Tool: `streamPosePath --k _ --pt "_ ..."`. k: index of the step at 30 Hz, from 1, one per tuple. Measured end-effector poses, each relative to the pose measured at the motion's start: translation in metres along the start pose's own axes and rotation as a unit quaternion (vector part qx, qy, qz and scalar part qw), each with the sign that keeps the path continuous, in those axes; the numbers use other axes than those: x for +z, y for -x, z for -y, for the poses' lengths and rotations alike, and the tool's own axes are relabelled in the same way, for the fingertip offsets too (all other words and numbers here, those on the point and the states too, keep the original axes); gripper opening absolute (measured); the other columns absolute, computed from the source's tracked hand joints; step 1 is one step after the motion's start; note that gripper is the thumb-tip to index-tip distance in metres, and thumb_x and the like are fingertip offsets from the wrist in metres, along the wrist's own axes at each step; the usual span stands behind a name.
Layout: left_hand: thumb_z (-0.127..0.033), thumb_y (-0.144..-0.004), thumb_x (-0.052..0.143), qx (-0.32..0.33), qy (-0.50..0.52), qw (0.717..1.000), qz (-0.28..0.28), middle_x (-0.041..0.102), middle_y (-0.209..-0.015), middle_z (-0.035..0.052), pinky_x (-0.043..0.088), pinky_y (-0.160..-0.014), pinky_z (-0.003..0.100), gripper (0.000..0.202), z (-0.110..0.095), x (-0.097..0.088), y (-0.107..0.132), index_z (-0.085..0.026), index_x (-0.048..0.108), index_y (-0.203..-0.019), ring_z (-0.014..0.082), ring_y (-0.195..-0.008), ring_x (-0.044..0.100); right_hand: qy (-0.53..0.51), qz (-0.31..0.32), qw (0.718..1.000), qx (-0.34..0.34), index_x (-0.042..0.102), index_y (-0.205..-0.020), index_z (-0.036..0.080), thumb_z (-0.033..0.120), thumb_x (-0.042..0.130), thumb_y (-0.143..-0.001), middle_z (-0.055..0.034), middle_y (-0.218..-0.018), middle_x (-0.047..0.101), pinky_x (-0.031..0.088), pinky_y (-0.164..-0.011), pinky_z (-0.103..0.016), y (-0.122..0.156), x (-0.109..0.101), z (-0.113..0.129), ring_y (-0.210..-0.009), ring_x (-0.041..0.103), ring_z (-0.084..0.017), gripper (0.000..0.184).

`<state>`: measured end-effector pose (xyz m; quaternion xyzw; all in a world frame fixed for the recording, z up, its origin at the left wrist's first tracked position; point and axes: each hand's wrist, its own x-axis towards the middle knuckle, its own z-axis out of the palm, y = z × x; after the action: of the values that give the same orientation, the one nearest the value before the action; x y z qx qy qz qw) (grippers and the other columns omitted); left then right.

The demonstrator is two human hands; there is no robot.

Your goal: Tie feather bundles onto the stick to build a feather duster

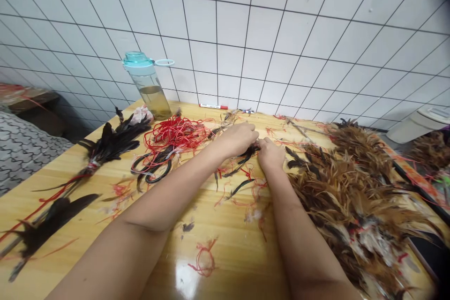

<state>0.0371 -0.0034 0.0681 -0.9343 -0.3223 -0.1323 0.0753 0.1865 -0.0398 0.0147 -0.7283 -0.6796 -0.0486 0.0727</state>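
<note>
Near the middle of the table, my left hand (241,138) and my right hand (271,153) are close together, both with fingers closed. Some dark feathers (249,153) stick out below my left hand, which seems to pinch them. What my right fingers grip is hidden. Loose dark feathers (242,187) and scraps of red string lie just below the hands. Left of my left hand is a tangled heap of red string (177,132), with black-handled scissors (151,168) in front of it.
A large pile of brown feathers (344,183) covers the right side. Black feathers tied on a stick (108,145) lie at the left. A water bottle (151,86) stands at the back left. A red-capped marker (213,106) lies by the tiled wall (232,23).
</note>
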Motion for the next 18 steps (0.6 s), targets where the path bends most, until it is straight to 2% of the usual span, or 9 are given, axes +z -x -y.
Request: streamPosePath --k 2,4,6,8,10,13,16,18 --pt "-0.017 -0.086 0.05 0.01 -0.026 0.999 -0.031 0.064 -0.088 0.0119 0.038 -0.066 0.032 0.018 -0.001 -0.003 0.0 -0.014 0.068 -0.083 0.0232 -0.085 0.057 -0.005 0.01 0.999 -0.053 0.065 -0.098 0.023 0.013 0.04 -0.087 -0.0078 -0.103 0.065 0.034 -0.061 -0.028 0.0 0.0 0.002 -0.079 0.062 -0.019 0.029" --pt "-0.015 -0.085 0.05 0.025 -0.016 0.998 -0.053 0.062 -0.089 0.0112 0.039 -0.069 0.032 0.017 0.006 0.0 -0.001 -0.014 0.067 -0.084 0.0236 -0.088 0.056 -0.043 0.027 0.994 -0.101 0.064 -0.094 0.021 0.013 0.041 -0.086 -0.0082 -0.099 0.066 0.034 -0.062 -0.028 -0.002 0.003 0.002 -0.08 0.061 -0.019 0.026" --pt "-0.014 -0.085 0.049 0.021 0.028 0.998 -0.061 0.062 -0.089 0.0097 0.04 -0.071 0.031 0.017 0.02 0.007 -0.001 -0.015 0.066 -0.083 0.0222 -0.087 0.056 -0.121 0.04 0.983 -0.133 0.062 -0.084 0.02 0.015 0.043 -0.085 -0.0076 -0.091 0.066 0.037 -0.065 -0.028 -0.006 0.006 0.001 -0.08 0.059 -0.019 0.02" --pt "-0.013 -0.085 0.049 -0.004 0.086 0.994 -0.059 0.062 -0.087 0.0087 0.042 -0.073 0.03 0.017 0.038 0.014 -0.001 -0.015 0.066 -0.081 0.0204 -0.085 0.056 -0.239 0.032 0.958 -0.153 0.056 -0.072 0.02 0.018 0.044 -0.084 -0.0055 -0.079 0.063 0.039 -0.068 -0.029 -0.01 0.011 -0.001 -0.077 0.056 -0.019 0.018" --pt "-0.011 -0.084 0.049 -0.033 0.139 0.988 -0.058 0.063 -0.086 0.0083 0.043 -0.074 0.03 0.017 0.053 0.021 0.0 -0.014 0.065 -0.08 0.0194 -0.084 0.057 -0.384 0.017 0.91 -0.154 0.051 -0.065 0.022 0.024 0.043 -0.085 -0.0021 -0.066 0.056 0.039 -0.065 -0.028 -0.012 0.015 -0.003 -0.068 0.052 -0.017 0.021" --pt "-0.013 -0.084 0.049 -0.019 0.207 0.976 -0.064 0.065 -0.087 0.0073 0.044 -0.078 0.029 0.018 0.064 0.028 0.001 -0.016 0.067 -0.085 0.0186 -0.086 0.059 -0.572 0.031 0.812 -0.11 0.049 -0.064 0.023 0.039 0.047 -0.085 0.0033 -0.053 0.044 0.033 -0.054 -0.026 -0.012 0.019 -0.004 -0.051 0.041 -0.014 0.026" --pt "-0.011 -0.083 0.046 0.005 0.247 0.967 -0.07 0.068 -0.088 0.0055 0.045 -0.081 0.029 0.023 0.06 0.035 0.0 -0.018 0.067 -0.087 0.0177 -0.086 0.06 -0.682 0.033 0.728 -0.058 0.05 -0.065 0.022 0.048 0.058 -0.078 0.0039 -0.058 0.047 0.028 -0.05 -0.024 -0.012 0.02 -0.003 -0.048 0.035 -0.009 0.03" --pt "-0.007 -0.081 0.045 -0.012 0.261 0.963 -0.068 0.068 -0.085 0.0044 0.045 -0.079 0.029 0.025 0.053 0.038 -0.001 -0.017 0.066 -0.085 0.0167 -0.082 0.06 -0.719 0.006 0.695 -0.021 0.049 -0.065 0.022 0.049 0.062 -0.074 0.003 -0.065 0.051 0.028 -0.049 -0.023 -0.013 0.021 -0.003 -0.048 0.034 -0.008 0.032"
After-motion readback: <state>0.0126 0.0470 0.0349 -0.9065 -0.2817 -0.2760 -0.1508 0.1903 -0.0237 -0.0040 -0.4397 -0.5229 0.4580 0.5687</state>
